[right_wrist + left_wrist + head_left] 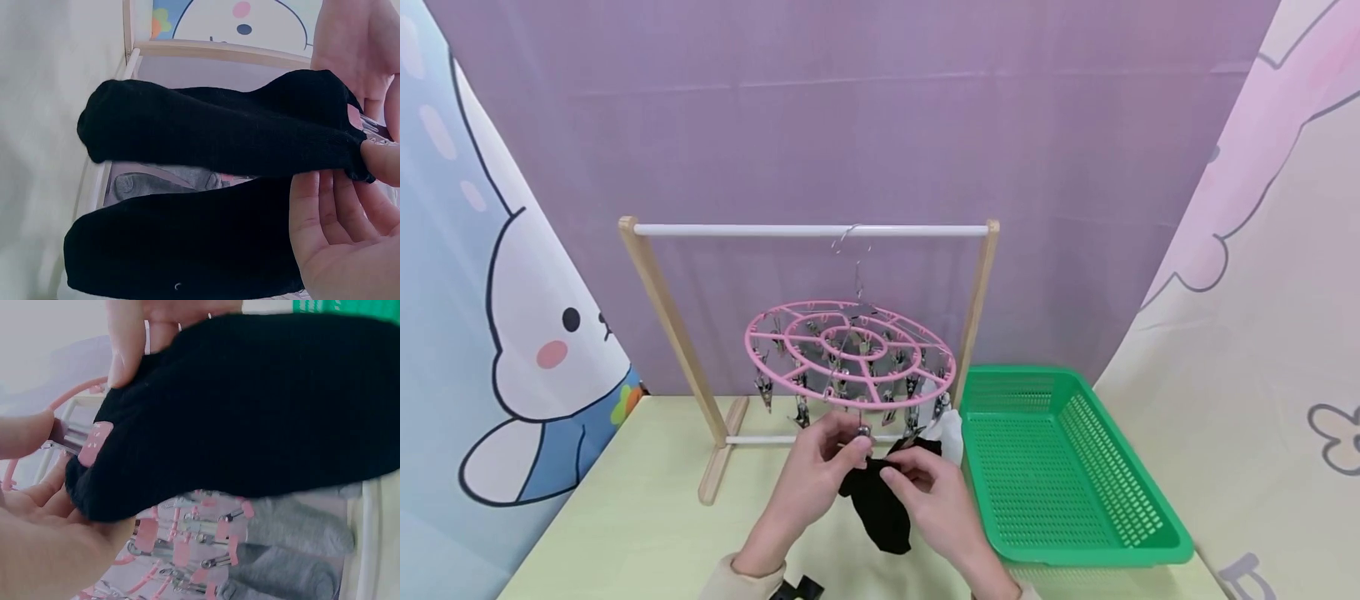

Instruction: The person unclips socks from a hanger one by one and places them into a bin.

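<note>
A black sock (880, 510) hangs toe down in front of the pink round clip hanger (872, 405). My left hand (822, 467) pinches a metal clip with pink pads (95, 442), whose pad lies on the sock's cuff in the left wrist view. My right hand (934, 502) holds the other side of that cuff between thumb and fingers. Below it in the right wrist view is a second black sock (181, 240). Several grey socks (297, 528) hang from clips behind. At the hanger's right edge is a white sock (952, 435).
The hanger hooks over the white rod (737, 230) of a wooden stand (673, 329) on the pale table (625, 508). A green basket (1060, 557) stands on the right, close to the stand. Several metal clips (764, 390) dangle round the hanger.
</note>
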Tool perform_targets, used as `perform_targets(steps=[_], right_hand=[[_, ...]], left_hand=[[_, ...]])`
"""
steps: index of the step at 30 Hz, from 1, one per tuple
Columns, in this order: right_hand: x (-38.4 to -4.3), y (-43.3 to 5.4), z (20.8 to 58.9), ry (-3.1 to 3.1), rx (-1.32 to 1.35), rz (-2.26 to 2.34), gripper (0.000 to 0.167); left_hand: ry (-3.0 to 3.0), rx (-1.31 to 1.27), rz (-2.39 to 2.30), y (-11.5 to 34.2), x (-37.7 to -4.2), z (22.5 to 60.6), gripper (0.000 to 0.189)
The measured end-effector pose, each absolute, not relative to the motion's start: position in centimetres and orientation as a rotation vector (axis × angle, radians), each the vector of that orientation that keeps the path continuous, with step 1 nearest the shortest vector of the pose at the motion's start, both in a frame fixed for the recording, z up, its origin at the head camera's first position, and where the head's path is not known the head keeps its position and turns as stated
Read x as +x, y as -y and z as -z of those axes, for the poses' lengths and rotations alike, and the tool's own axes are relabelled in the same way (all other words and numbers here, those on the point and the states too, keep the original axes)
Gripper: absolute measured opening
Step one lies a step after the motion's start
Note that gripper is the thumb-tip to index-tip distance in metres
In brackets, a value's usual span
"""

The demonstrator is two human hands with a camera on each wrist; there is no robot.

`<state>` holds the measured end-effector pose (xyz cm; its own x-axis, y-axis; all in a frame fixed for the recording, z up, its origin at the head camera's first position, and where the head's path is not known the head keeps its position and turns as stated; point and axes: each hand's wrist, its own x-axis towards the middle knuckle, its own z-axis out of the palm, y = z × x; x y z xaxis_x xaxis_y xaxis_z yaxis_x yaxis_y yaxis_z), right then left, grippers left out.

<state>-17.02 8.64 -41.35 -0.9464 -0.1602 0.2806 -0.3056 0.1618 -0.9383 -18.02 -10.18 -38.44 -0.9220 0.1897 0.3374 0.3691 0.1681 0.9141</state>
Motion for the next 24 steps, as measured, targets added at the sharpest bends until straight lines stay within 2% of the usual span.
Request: perform_targets(steps=[16, 24], right_hand=[[-16.7, -8.5, 41.5, 2.331, 0.537, -1.854, 0.009], [-16.8, -9.1, 42.4, 2.382, 0.607, -1.799, 0.008]], left_hand=[[2.178, -0.43, 2.016, 9.6, -17.8, 38.1, 0.007], [2.123, -0.367, 2.075, 10.3, -17.9, 38.1, 0.008]])
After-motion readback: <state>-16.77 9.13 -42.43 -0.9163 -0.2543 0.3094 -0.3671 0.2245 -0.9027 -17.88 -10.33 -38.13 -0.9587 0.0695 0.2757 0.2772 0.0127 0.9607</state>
